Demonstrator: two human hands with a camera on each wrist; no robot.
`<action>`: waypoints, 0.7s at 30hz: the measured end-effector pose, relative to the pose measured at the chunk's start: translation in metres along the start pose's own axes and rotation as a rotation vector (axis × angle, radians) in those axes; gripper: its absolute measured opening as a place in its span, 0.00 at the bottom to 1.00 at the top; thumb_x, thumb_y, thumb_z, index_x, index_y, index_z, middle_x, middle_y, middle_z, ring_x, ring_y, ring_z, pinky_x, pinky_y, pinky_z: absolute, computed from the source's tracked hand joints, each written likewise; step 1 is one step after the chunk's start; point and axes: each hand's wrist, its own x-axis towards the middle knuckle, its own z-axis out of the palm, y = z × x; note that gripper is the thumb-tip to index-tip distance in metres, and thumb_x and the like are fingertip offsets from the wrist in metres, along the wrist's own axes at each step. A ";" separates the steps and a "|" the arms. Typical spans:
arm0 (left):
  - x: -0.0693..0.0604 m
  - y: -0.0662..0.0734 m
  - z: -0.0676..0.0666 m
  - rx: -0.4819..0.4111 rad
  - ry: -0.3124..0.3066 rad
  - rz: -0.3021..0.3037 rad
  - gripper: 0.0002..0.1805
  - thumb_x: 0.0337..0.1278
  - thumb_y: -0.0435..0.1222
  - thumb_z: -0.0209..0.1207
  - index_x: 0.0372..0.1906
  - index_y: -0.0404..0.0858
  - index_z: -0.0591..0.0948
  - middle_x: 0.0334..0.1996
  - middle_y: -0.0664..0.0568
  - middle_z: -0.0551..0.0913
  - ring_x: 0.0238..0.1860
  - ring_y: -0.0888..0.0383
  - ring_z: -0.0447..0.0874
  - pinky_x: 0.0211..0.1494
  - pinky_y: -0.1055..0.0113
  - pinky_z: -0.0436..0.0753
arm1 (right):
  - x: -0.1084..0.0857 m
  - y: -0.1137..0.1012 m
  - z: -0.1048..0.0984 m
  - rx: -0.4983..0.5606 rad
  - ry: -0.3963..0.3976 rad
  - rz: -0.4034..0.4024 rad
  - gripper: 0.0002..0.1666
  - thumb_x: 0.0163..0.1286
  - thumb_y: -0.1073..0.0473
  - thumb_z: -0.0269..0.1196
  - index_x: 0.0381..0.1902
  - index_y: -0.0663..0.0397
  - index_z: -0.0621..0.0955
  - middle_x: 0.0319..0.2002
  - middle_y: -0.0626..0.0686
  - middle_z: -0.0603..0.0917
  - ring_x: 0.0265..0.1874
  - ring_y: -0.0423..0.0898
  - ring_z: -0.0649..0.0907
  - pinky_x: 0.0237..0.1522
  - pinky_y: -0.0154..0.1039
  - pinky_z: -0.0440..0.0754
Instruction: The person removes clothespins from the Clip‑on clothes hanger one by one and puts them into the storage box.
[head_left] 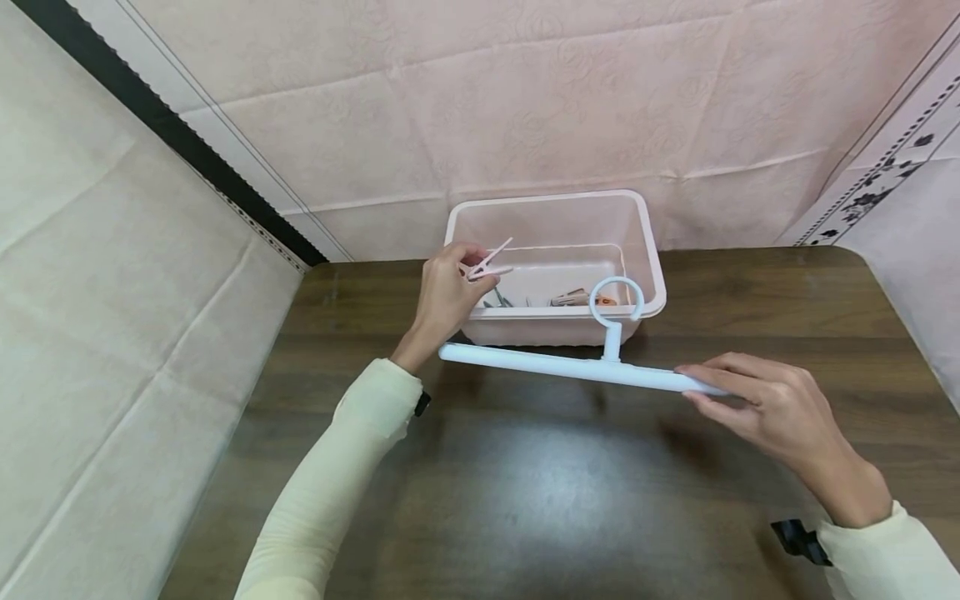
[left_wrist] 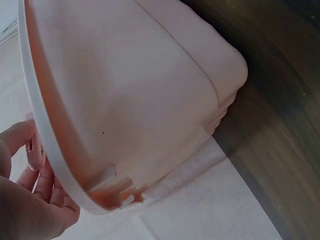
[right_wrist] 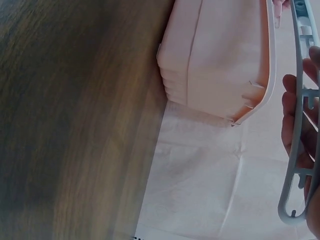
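My left hand (head_left: 444,292) pinches a pale pink clothespin (head_left: 489,265) over the left front rim of a pink plastic basin (head_left: 551,218). In the left wrist view the clothespin (left_wrist: 35,150) shows between thumb and fingers, beside the basin's rim (left_wrist: 37,90). A light blue clothes hanger (head_left: 540,363) is held above the table by my right hand (head_left: 765,408), which grips its right end. Its hook points up in front of the basin. The right wrist view shows the hanger's slotted frame (right_wrist: 296,145) against the fingers. Several clothespins (head_left: 573,297) lie inside the basin, partly hidden by its front rim.
The basin stands at the back edge of a dark wooden table (head_left: 555,500). Behind it hangs a pale pink cloth (head_left: 525,108), and white cloth (head_left: 97,333) covers the left side. A patterned border (head_left: 870,200) runs down at the right.
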 end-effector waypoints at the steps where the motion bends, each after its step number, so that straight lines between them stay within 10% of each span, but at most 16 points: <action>1: 0.001 0.000 0.001 -0.007 -0.006 0.001 0.16 0.47 0.27 0.75 0.43 0.28 0.84 0.35 0.43 0.85 0.37 0.51 0.81 0.39 0.62 0.79 | 0.000 0.000 0.000 0.004 0.002 0.000 0.27 0.74 0.39 0.58 0.35 0.52 0.91 0.29 0.47 0.86 0.18 0.34 0.74 0.17 0.27 0.66; 21: -0.002 -0.001 0.001 0.004 -0.087 -0.026 0.21 0.51 0.30 0.74 0.51 0.30 0.82 0.45 0.42 0.82 0.46 0.50 0.79 0.48 0.61 0.78 | -0.002 0.001 0.003 -0.002 0.013 -0.023 0.27 0.74 0.39 0.58 0.34 0.53 0.91 0.28 0.47 0.86 0.18 0.35 0.75 0.17 0.29 0.66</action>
